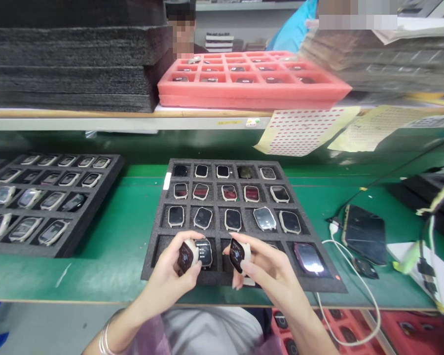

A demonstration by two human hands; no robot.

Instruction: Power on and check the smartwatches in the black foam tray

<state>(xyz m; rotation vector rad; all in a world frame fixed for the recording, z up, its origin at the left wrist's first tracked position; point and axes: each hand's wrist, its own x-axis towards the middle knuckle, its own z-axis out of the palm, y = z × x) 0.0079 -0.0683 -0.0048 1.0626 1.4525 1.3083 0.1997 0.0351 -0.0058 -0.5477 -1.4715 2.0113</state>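
Note:
My left hand (177, 268) is closed round a smartwatch case (187, 256) with a lit dark screen, tilted above the front row of a black foam tray (216, 235). A similar lit smartwatch case (239, 255) is gripped between the thumb and fingers of my right hand (268, 261). Between the hands, a watch with a lit screen (204, 253) lies in a front compartment, partly behind my left hand. Rows of strapless square watches (232, 220) fill the compartments behind. In the front right compartment sits a purple-edged watch (310, 258).
A second black foam tray (92, 217) of watches stands to the left. On the right are a black power bank (365, 234) and a white cable (372, 296). A shelf above carries a pink foam tray (251, 93) and stacked black foam (66, 69). A person is beyond it.

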